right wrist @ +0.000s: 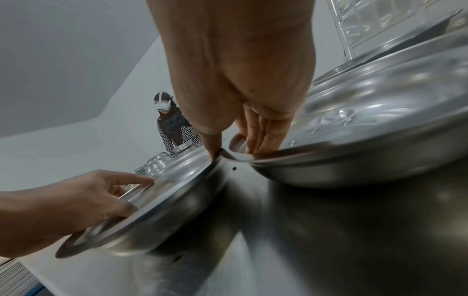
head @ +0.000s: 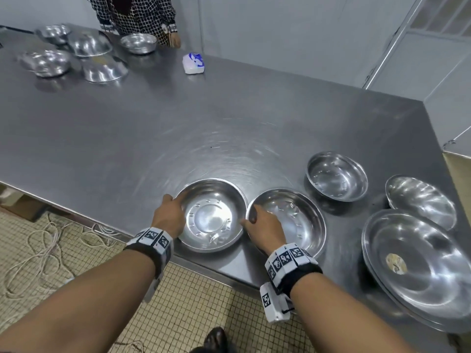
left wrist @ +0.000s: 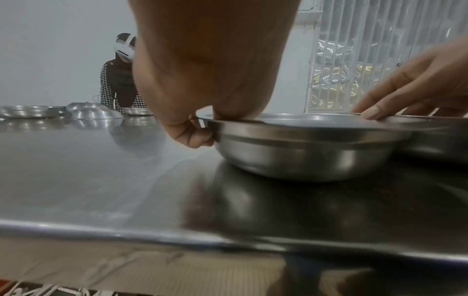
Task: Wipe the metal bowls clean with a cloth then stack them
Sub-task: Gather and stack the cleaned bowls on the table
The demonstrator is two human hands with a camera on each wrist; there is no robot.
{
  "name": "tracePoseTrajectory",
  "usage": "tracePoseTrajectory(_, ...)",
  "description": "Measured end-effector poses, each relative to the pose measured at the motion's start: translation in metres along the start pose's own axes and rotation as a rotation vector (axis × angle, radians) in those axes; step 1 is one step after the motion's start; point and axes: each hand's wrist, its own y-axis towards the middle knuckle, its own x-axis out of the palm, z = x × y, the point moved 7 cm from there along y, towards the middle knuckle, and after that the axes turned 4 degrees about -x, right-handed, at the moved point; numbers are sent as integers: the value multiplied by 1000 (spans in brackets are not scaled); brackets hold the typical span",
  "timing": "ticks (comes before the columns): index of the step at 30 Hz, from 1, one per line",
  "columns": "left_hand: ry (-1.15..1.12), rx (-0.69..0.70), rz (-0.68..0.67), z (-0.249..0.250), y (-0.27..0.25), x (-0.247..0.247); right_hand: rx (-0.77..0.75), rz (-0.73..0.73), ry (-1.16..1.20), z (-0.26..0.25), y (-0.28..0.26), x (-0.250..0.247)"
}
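Two metal bowls are sitting mouth-up and rim to rim at the near edge of the worktop [head: 153,118]: the left hand [head: 170,215] is pinching the nine o'clock rim of the left bowl [head: 212,215] (thumb inside, fingers curled under the lip), while the right hand [head: 265,225] is gripping the nine o'clock rim of the right bowl [head: 300,220], its fingers reaching inside and its thumb lying outside. Three more upright bowls are lying toward three o'clock, the largest bowl [head: 418,271] carrying a round sticker. The white-and-blue cloth [head: 193,63] is resting well apart toward twelve o'clock, near another person's bowls.
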Motion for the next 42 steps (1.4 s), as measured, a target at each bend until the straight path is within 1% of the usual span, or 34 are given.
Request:
tracePoseTrajectory(2,55,-32,14,3,4,-5,-9,10,30,-4,-1,-5)
tracePoseTrajectory(4,94,-32,76,20,2,-12,5,73,76,3,-1,-18)
tracePoseTrajectory(6,129,73,82,53,-3,-11,43,181,83,24,0,-39)
tracePoseTrajectory(9,128,269,0,112,-13,6,145,363,-75,64,-8,-72)
tracePoseTrajectory(10,138,320,-15,129,-17,13,204,390,-115,78,-15,-81)
tracePoseTrajectory(11,159,358,-28,144,-20,20,269,386,-135,91,-21,-86)
tracePoseTrajectory(12,189,384,-50,155,-21,29,339,348,-124,104,-26,-87)
tracePoseTrajectory(14,274,385,-95,168,-24,45,460,227,-39,128,-35,-81)
tracePoseTrajectory(15,314,376,-111,173,-25,51,489,184,-1,136,-37,-79)
tracePoseTrajectory(17,328,362,-126,182,-29,57,484,175,48,145,-41,-81)
tracePoseTrajectory(19,308,313,-113,187,-28,58,458,220,90,146,-42,-92)
tracePoseTrajectory(20,283,293,-90,189,-25,56,442,245,108,145,-42,-98)
tracePoseTrajectory(21,249,306,-55,191,-22,53,421,269,119,143,-41,-105)
tracePoseTrajectory(22,190,356,-18,195,-21,50,394,294,127,140,-41,-113)
tracePoseTrajectory(24,3,441,7,206,-25,40,333,351,135,134,-41,-131)
tracePoseTrajectory(26,-161,477,36,220,-35,24,274,418,148,132,-45,-151)
tracePoseTrajectory(28,-269,482,76,240,-49,13,239,490,151,137,-54,-173)
tracePoseTrajectory(29,-308,479,65,252,-56,14,231,532,141,142,-61,-185)
tracePoseTrajectory(32,-401,535,5,297,-82,30,253,641,152,175,-88,-217)
tracePoseTrajectory(34,-402,595,-28,330,-104,46,293,671,181,207,-109,-233)
tracePoseTrajectory(37,-374,663,-89,375,-135,79,366,711,102,255,-143,-255)
tracePoseTrajectory(39,-358,704,-141,397,-152,103,424,709,85,283,-163,-263)
tracePoseTrajectory(42,-330,749,-173,420,-168,130,439,672,64,310,-182,-272)
